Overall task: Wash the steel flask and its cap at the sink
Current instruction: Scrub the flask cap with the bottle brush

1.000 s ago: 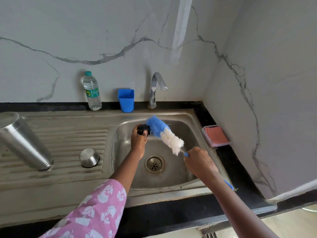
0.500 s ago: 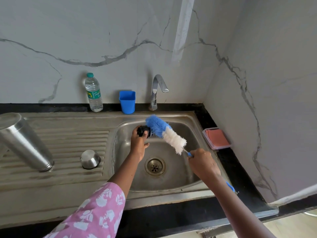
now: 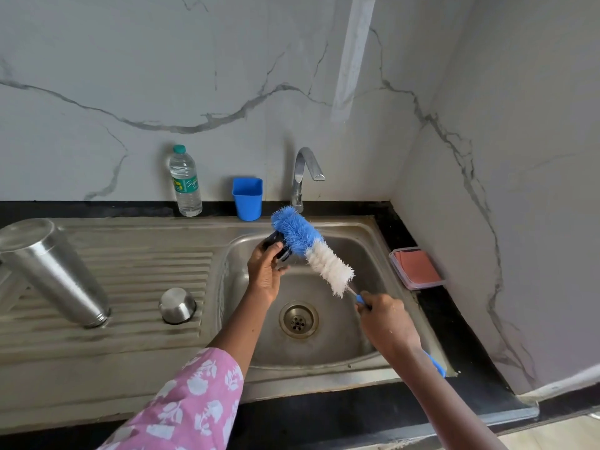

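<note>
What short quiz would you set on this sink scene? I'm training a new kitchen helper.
1. True or false: the flask stands mouth down on the drainboard.
2. The right hand grips: A) the bottle, B) the brush, C) the tap.
3. Which hand holds the black cap?
Key: 1 true; 2 B; 3 the left hand.
</note>
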